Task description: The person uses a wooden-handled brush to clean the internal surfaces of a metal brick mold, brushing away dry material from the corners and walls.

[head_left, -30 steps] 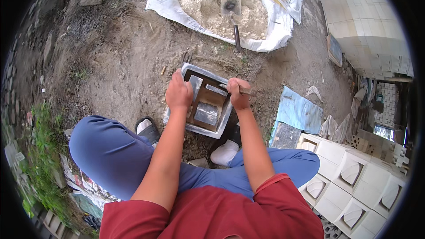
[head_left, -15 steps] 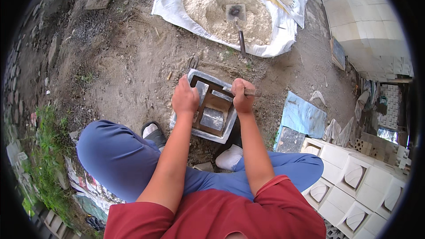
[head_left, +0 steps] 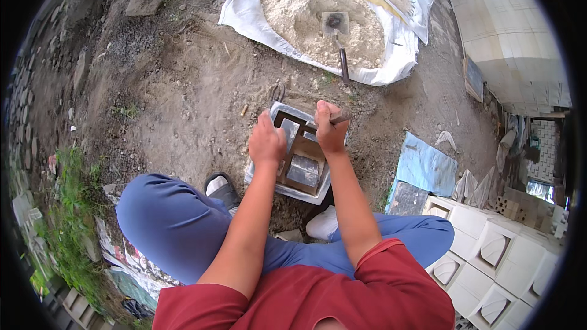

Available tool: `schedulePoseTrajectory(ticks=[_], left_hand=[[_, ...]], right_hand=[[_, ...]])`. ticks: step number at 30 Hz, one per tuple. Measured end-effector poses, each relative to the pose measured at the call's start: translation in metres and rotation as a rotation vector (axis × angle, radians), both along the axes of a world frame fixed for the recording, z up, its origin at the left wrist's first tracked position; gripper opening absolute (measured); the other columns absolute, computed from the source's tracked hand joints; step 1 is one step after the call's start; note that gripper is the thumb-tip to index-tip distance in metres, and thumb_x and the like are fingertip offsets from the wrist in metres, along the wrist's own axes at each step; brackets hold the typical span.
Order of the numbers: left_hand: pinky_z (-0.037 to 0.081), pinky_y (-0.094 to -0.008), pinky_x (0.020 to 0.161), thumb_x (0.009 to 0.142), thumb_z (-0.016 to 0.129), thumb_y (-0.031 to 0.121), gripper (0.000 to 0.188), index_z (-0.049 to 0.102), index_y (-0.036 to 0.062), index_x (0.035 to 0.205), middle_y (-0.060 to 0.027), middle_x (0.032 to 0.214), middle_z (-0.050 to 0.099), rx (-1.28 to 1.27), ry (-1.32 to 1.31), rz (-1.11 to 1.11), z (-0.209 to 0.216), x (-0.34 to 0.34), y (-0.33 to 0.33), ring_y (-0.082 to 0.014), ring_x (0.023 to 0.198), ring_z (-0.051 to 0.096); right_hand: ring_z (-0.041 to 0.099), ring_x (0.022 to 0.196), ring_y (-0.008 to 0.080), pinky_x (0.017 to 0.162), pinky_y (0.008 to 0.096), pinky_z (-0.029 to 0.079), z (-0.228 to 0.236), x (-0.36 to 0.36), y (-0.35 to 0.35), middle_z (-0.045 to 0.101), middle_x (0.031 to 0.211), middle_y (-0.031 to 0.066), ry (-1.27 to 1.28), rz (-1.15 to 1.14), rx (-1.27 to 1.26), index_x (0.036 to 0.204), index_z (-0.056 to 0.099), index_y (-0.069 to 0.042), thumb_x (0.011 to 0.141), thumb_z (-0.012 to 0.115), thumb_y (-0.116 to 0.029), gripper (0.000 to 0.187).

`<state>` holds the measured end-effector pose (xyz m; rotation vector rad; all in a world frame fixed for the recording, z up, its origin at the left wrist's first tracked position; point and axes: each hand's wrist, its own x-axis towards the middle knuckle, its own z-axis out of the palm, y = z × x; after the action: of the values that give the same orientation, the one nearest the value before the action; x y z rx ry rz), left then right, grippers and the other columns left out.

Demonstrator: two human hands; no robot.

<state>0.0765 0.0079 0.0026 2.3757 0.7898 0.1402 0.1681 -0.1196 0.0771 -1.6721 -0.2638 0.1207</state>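
Note:
A square block mould (head_left: 296, 193) with a grey metal rim lies on the ground between my feet. Inside it are brown dividers and flat metal plates with a dull shine. My left hand (head_left: 267, 142) is closed around the mould's left side near the far corner; its fingertips are partly hidden. Over the far right part of the mould, my right hand (head_left: 330, 127) makes a fist around a short brown bar (head_left: 339, 119). One end of the bar sticks out to the right of the fist. Whether the bar is fixed to the mould I cannot tell.
Ahead, a white sack (head_left: 247, 17) lies spread under pale powder (head_left: 293, 6), with a dark-handled trowel (head_left: 343, 64) on it. To the right are a blue sheet (head_left: 426, 165) and stacked pale blocks (head_left: 469, 215). A loop of wire (head_left: 277, 92) lies beyond the mould.
My right hand has shifted a little left and away from me over the mould, with the bar still in it. My left hand keeps its place on the mould. The whole view has shifted slightly.

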Motion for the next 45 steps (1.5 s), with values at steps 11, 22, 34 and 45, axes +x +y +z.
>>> schedulePoseTrajectory(ticks=[11,22,34,45], left_hand=[[0.055,-0.0514,0.093,0.090,0.055,0.028,0.063,0.046,0.0037,0.147,-0.0160,0.136,0.060,-0.057,-0.041,-0.053,-0.002,0.002,-0.008,-0.0384,0.112,0.063],[0.052,-0.0517,0.099,0.091,0.053,0.026,0.059,0.049,0.0060,0.147,-0.0191,0.137,0.062,-0.110,0.002,0.008,0.004,-0.004,-0.002,-0.0402,0.118,0.062],[0.051,-0.0509,0.101,0.092,0.052,0.027,0.061,0.048,0.0085,0.149,-0.0176,0.138,0.062,-0.160,0.030,-0.011,0.007,-0.001,-0.001,-0.0382,0.121,0.062],[0.055,-0.0503,0.095,0.092,0.054,0.028,0.058,0.049,0.0075,0.147,-0.0152,0.133,0.064,-0.110,0.037,0.009,0.012,-0.003,-0.004,-0.0369,0.114,0.065]], right_hand=[[0.039,0.058,0.0103,0.054,0.0338,0.032,-0.045,0.007,0.011,0.042,0.060,-0.0005,0.001,0.129,0.153,0.066,0.047,-0.003,0.107,0.058,-0.019,0.045],[0.040,0.058,0.0110,0.053,0.0345,0.032,-0.022,0.000,0.037,0.043,0.060,0.0004,-0.099,0.108,-0.018,0.068,0.049,-0.002,0.108,0.057,-0.019,0.044],[0.044,0.060,0.0114,0.056,0.0354,0.036,-0.036,0.001,0.037,0.046,0.063,0.0017,-0.061,0.199,0.002,0.070,0.052,-0.001,0.110,0.055,-0.023,0.045],[0.033,0.060,0.0069,0.054,0.0299,0.029,-0.047,0.013,0.038,0.038,0.064,-0.0050,0.137,0.300,0.171,0.070,0.045,-0.007,0.111,0.052,-0.027,0.046]])
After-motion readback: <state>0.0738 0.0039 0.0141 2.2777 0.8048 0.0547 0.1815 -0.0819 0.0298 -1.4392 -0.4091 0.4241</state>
